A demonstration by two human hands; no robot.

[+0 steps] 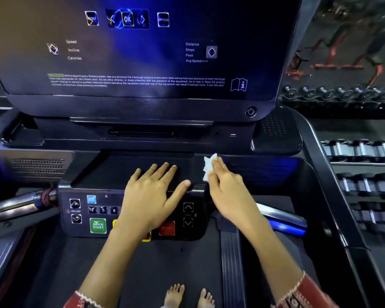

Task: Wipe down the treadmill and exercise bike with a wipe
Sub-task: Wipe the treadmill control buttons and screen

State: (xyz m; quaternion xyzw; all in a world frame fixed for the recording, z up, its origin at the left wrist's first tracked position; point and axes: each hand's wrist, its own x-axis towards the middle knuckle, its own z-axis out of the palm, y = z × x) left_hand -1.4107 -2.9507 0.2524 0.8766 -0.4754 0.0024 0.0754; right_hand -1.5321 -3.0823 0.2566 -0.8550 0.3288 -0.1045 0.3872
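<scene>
On treadmill console (129, 174) tray, left grip (152, 190) lies released, fingers spread flat, thumb over front edge. Right grip (226, 185) also released, straight fingers pressing white wipe (208, 165) onto console just right of tray. 2 bare feet (176, 294) on belt (142, 263) below. Dumbbell rack (365, 185) at right

Left hand (151, 194) flat; right hand (227, 187) outstretched
</scene>
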